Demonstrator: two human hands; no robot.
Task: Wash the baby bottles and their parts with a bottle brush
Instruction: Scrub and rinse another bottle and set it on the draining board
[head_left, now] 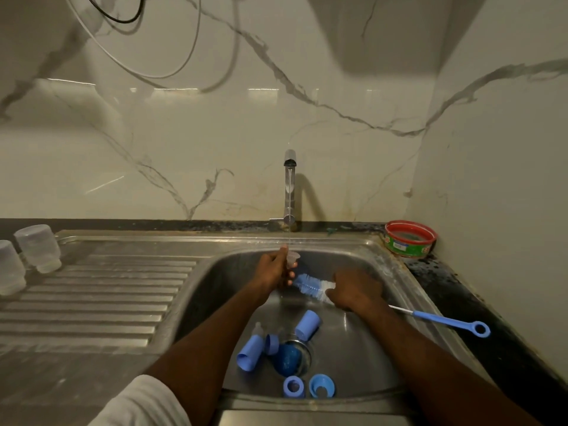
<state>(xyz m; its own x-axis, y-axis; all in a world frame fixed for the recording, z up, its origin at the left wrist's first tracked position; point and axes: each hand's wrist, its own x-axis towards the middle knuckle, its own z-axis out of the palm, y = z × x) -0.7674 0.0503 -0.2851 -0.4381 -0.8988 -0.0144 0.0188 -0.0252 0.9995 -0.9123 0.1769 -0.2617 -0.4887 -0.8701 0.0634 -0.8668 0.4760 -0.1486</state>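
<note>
My left hand [274, 269] curls around a clear soft teat [292, 259] under the thin water stream from the tap [289, 192]; my fingers hide most of the teat. My right hand [356, 290] grips the bottle brush [310, 285] by its wire stem, covering the middle. The blue-white bristle head points to 9 o'clock, close to my left hand; whether they touch I cannot tell. The blue plastic loop handle sticks out at 4 o'clock over the sink [362, 358] rim. On the steel basin floor at 6 o'clock: 2 blue caps [308, 325], 2 blue rings [321, 385], and a dark blue thing on the drain, hard to make out. At 9 o'clock on the ribbed drainboard stand 2 clear bottles [38, 248], upside down, 1 cut off at the frame edge.
</note>
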